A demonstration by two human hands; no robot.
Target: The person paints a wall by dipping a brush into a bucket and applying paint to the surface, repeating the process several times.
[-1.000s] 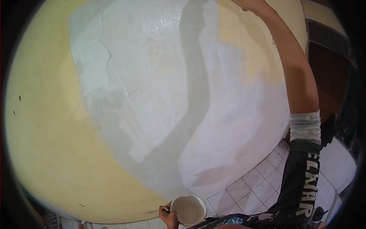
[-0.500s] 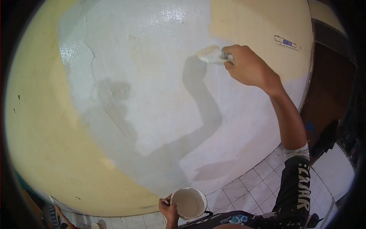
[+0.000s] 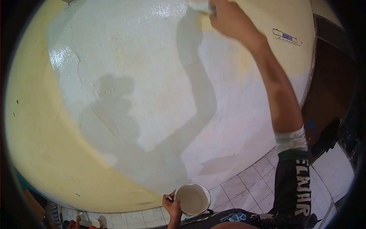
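High on the wall (image 3: 152, 103), my right hand (image 3: 232, 21) grips a paintbrush (image 3: 199, 5), its bristles coated in pale paint and partly cut off by the top edge of the view. The bristles are at the border between whitish paint and bare yellow. Low in front of me, my left hand (image 3: 172, 206) is closed on the left rim of a paint bucket (image 3: 208, 195), whose inside is coated in off-white paint. The fresh paint shines wet at the upper left, and my shadow lies across it.
A dark doorway (image 3: 329, 80) stands at the right, with a small drawn-on mark (image 3: 285, 36) on the wall beside it. White floor tiles (image 3: 244, 187) run along the wall's foot. At the lower left, another person's hand (image 3: 78, 220) is near a small container (image 3: 97, 223).
My right hand has carried the brush up and slightly left, to the top of the view. Pale paint now covers more of the yellow patch's lower edge. The left hand still holds the bucket.
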